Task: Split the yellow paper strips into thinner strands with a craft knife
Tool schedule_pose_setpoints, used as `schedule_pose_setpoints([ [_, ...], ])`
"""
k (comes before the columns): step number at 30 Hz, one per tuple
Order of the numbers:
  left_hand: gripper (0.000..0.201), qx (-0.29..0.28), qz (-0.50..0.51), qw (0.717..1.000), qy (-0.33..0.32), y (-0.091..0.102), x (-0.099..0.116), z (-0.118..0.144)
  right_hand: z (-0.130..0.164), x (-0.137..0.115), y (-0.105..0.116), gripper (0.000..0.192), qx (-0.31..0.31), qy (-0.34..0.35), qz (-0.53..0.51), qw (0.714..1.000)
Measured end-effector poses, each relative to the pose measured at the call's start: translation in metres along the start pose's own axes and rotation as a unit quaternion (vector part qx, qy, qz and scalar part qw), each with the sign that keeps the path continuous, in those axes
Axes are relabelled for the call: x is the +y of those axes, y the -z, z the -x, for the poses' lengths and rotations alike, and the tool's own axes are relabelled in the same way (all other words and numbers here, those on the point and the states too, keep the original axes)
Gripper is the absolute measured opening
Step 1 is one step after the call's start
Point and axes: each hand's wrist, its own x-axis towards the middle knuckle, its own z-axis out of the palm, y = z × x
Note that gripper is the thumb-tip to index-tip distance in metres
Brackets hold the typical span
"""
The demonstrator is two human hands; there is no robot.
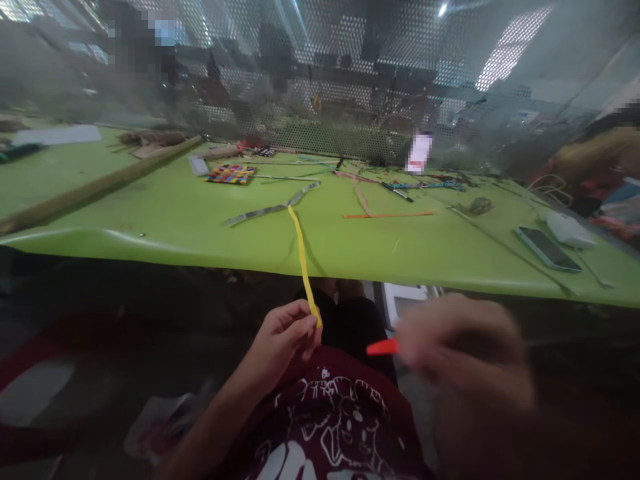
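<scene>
My left hand (293, 328) is closed, pinching the lower end of a narrow yellow strip (301, 253) between thumb and fingers, in front of the table edge. The strip runs up over the edge to the tabletop, where its far end meets a bent grey strip (265, 213). To the right, my right hand (465, 347) is raised and smeared by motion. It is closed on a small orange-red piece (383, 347), whose tapered tip points left towards my left hand; the rest of that piece is hidden in the fingers.
On the green table (320, 247), a pink strip (361, 195) meets an orange strip (387, 215). A pen (397, 192), a colourful woven square (231, 175), a long pole (100, 183), a phone (547, 249) and a white box (570, 230) lie around. Behind stands a perforated panel (350, 137).
</scene>
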Motion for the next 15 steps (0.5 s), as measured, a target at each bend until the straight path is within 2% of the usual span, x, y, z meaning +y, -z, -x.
schedule_pose_setpoints([
  [3,0.012,0.004,-0.01,1.0,-0.013,-0.001,0.003,0.001,-0.056,0.015,-0.005,0.008,-0.002,-0.045,0.021,0.999],
  [5,0.011,0.001,-0.008,1.0,-0.023,-0.003,0.005,0.003,-0.07,0.024,-0.016,0.019,0.011,-0.044,0.064,0.997],
  [8,0.011,-0.011,-0.002,1.0,-0.028,-0.006,0.008,0.005,-0.07,0.032,-0.037,0.031,-0.005,0.005,0.131,0.991],
  [11,0.012,-0.017,0.002,1.0,-0.018,-0.01,0.01,0.007,-0.067,0.035,-0.053,0.028,-0.03,0.041,0.181,0.982],
  [15,0.014,-0.002,0.002,1.0,-0.013,-0.013,0.013,0.01,-0.069,0.035,-0.06,0.021,-0.012,0.059,0.245,0.968],
])
